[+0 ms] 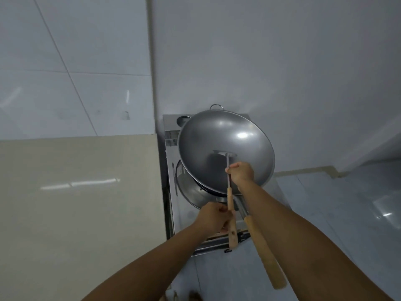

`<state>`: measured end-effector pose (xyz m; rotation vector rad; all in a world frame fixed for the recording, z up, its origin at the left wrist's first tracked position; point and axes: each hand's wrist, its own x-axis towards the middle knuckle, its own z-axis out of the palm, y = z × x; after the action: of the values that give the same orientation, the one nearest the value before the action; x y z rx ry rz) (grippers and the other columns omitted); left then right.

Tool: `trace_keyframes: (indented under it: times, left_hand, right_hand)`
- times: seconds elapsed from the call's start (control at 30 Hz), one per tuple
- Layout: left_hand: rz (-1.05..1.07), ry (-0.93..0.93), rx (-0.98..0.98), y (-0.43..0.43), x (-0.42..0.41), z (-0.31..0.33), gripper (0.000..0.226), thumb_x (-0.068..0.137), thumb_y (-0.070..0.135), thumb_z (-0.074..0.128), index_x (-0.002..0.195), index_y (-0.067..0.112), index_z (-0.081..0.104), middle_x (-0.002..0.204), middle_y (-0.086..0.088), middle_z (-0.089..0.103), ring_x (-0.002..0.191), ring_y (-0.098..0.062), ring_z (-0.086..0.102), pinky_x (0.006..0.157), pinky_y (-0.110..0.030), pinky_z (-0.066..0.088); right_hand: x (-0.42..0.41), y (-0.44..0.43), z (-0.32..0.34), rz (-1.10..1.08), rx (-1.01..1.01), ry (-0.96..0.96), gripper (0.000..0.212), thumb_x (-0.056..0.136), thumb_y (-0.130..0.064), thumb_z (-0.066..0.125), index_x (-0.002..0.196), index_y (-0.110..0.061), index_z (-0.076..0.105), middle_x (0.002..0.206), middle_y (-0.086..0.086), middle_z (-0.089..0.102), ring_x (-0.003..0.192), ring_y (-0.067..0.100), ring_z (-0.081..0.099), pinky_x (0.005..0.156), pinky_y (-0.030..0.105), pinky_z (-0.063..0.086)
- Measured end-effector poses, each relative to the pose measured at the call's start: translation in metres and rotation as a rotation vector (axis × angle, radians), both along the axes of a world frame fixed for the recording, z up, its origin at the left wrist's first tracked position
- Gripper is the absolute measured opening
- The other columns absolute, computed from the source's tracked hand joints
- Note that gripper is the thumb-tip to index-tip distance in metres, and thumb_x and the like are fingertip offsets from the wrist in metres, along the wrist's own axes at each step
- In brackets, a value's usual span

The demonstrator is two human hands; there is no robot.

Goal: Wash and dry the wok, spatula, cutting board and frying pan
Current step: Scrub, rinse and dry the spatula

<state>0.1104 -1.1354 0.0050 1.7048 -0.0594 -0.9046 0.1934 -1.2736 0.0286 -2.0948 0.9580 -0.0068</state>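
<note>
Far left, beige counter (76, 192); just beside it, steel stove stand (171, 135), carrying a shiny lower pan (186, 192), probably the frying pan; no cutting board in sight.

Next, left hand (213, 218), fingers curled, apparently wrapped round the wooden end of the spatula (230, 205); part of that grip hidden, so not certain.

Above and a little right, wok (225, 144), tilted over the lower pan with its bowl turned toward the camera; spatula blade laid against the inner wall.

Then right hand (240, 173), pinching the spatula's thin metal shank in front of the wok's near side; impossible to tell whether it also steadies the rim.

Furthest right, long wooden handle (265, 255), running out under the right forearm; unclear whether attached to wok or lower pan.

On handling, by judgement only: treat the wok as stiff, wide and awkward rather than fragile; expect slick metal once wet; take it by the loop ear at the far rim plus a second hold opposite.

Treat the spatula as light and rigid; hold by the wood, not the narrow shank; keep clear of the blade's edge.
</note>
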Motion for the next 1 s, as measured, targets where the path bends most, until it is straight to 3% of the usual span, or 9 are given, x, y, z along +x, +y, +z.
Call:
trace_keyframes:
  times: [0.1, 0.23, 0.43, 0.67, 0.73, 0.8, 0.87, 1.0]
  left_hand:
    - [0.041, 0.026, 0.007, -0.011, -0.002, -0.004, 0.024, 0.096, 0.021, 0.062, 0.102, -0.001, 0.067, 0.084, -0.012, 0.069, 0.075, -0.024, 0.071, 0.072, -0.034, 0.061]
    - [0.119, 0.052, 0.0, -0.022, -0.008, -0.006, 0.027, 0.095, 0.02, 0.064, 0.102, -0.005, 0.066, 0.082, -0.014, 0.068, 0.071, -0.022, 0.068, 0.071, -0.035, 0.062]
    - [0.153, 0.017, 0.003, -0.028, -0.013, -0.006, 0.021, 0.096, 0.028, 0.061, 0.09, 0.008, 0.066, 0.08, -0.01, 0.067, 0.071, -0.02, 0.067, 0.071, -0.032, 0.061]
    - [0.103, -0.075, 0.099, -0.026, -0.019, -0.008, 0.045, 0.095, 0.048, 0.053, 0.093, 0.006, 0.068, 0.077, -0.007, 0.067, 0.07, -0.016, 0.064, 0.082, -0.042, 0.058]
    - [0.089, -0.15, 0.17, -0.025, -0.02, -0.004, 0.047, 0.098, 0.049, 0.045, 0.098, 0.008, 0.068, 0.087, -0.009, 0.07, 0.078, -0.019, 0.065, 0.087, -0.044, 0.056]
    - [0.108, -0.251, 0.265, -0.02, -0.016, 0.002, 0.046, 0.101, 0.048, 0.038, 0.113, 0.011, 0.064, 0.106, -0.008, 0.07, 0.096, -0.021, 0.065, 0.089, -0.036, 0.052]
    - [0.158, -0.352, 0.4, -0.005, -0.006, 0.004, 0.049, 0.102, 0.048, 0.034, 0.135, 0.015, 0.049, 0.129, -0.008, 0.06, 0.117, -0.022, 0.057, 0.094, -0.032, 0.044]
    - [0.164, -0.496, 0.747, 0.046, 0.021, -0.007, 0.057, 0.103, 0.046, 0.029, 0.15, 0.014, 0.03, 0.155, -0.007, 0.034, 0.142, -0.025, 0.033, 0.112, -0.042, 0.032]
  right_hand:
    - [0.006, -0.004, -0.008, 0.07, -0.04, 0.032, 0.017, 0.086, -0.017, 0.071, 0.098, -0.005, 0.073, 0.1, 0.013, 0.072, 0.094, 0.029, 0.066, 0.078, 0.03, 0.051]
    - [0.009, -0.01, -0.015, 0.117, -0.045, 0.029, 0.015, 0.086, -0.017, 0.071, 0.097, -0.007, 0.072, 0.099, 0.013, 0.072, 0.088, 0.027, 0.066, 0.071, 0.027, 0.048]
    - [0.007, -0.018, -0.02, 0.177, -0.016, 0.008, 0.015, 0.088, -0.02, 0.069, 0.098, -0.009, 0.069, 0.1, 0.009, 0.069, 0.087, 0.024, 0.06, 0.073, 0.025, 0.043]
    - [-0.002, -0.018, -0.026, 0.242, -0.048, 0.0, 0.016, 0.093, -0.025, 0.06, 0.105, -0.014, 0.062, 0.097, 0.004, 0.063, 0.084, 0.021, 0.057, 0.071, 0.026, 0.039]
    - [-0.005, -0.015, -0.028, 0.315, -0.154, -0.021, 0.017, 0.095, -0.028, 0.054, 0.104, -0.016, 0.062, 0.105, 0.006, 0.067, 0.093, 0.026, 0.062, 0.071, 0.029, 0.043]
    - [-0.008, -0.012, -0.026, 0.435, -0.3, -0.026, 0.031, 0.097, -0.029, 0.049, 0.121, -0.013, 0.06, 0.124, 0.01, 0.061, 0.111, 0.029, 0.056, 0.084, 0.036, 0.049]
    - [-0.01, -0.007, -0.019, 0.586, -0.449, 0.024, 0.047, 0.1, -0.031, 0.042, 0.143, -0.012, 0.043, 0.15, 0.01, 0.038, 0.135, 0.03, 0.036, 0.105, 0.042, 0.039]
    - [-0.008, 0.017, -0.008, 0.848, -0.63, 0.09, 0.06, 0.101, -0.039, 0.035, 0.152, -0.009, 0.023, 0.162, 0.01, 0.012, 0.148, 0.031, 0.01, 0.12, 0.045, 0.014]
